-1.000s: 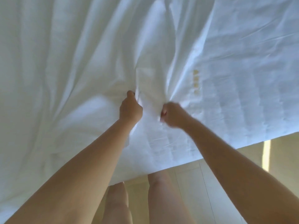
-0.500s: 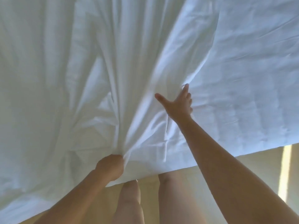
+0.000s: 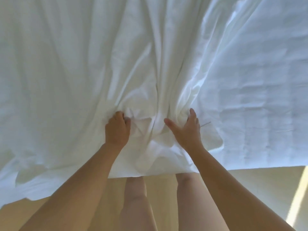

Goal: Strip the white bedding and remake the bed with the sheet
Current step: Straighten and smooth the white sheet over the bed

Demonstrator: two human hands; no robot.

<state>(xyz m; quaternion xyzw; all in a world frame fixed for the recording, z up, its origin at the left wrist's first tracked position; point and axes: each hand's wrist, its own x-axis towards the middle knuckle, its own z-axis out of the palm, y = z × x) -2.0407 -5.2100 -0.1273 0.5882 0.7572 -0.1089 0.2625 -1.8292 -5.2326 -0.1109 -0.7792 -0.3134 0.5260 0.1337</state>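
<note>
Left hand (image 3: pixel 117 130): fist closed on a bunched fold of the sheet (image 3: pixel 75 72), close to the near edge of the bed (image 3: pixel 260 114).
Right hand (image 3: pixel 187 130): thumb spread wide, fingers laid into the gathered folds. Tips partly buried, so probably flat and pressing, not gripping.
Sheet: white, spread over the bed, with creases fanning out from both hands and the hem overhanging the near edge.
Below: bare legs (image 3: pixel 136 197), pale floor (image 3: pixel 250 189).

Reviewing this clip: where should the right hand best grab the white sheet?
The raised bunch of folds in the white sheet just left of the right hand, approached from the near edge: fabric stands gathered there, while it lies flat further right.
</note>
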